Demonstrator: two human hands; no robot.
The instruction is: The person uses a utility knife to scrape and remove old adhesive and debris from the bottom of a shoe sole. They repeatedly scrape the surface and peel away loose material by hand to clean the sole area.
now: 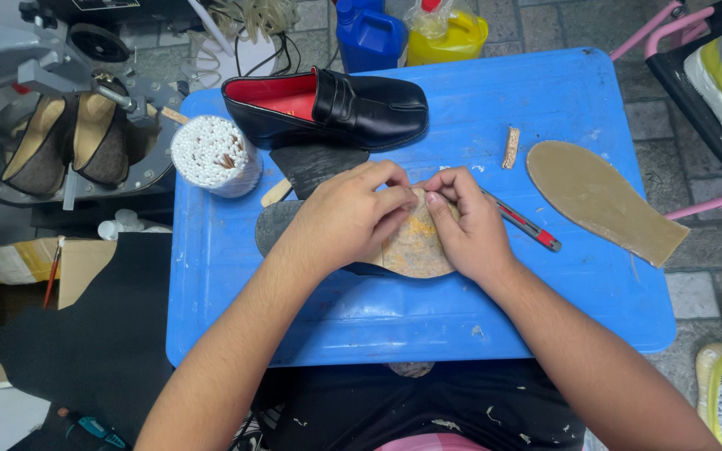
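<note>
Head view: both hands, left (348, 219) and right (470, 230), pinch the tan sole (415, 246) below the loafer (327, 108), fingers clamped on its edge; pressing evenly seems wise.

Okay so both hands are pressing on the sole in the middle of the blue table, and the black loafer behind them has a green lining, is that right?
Not quite: the lining is red, not green, as the head view shows. The rest holds: the left hand and right hand press on the sole in the middle of the blue table, with the black loafer behind them.
</note>
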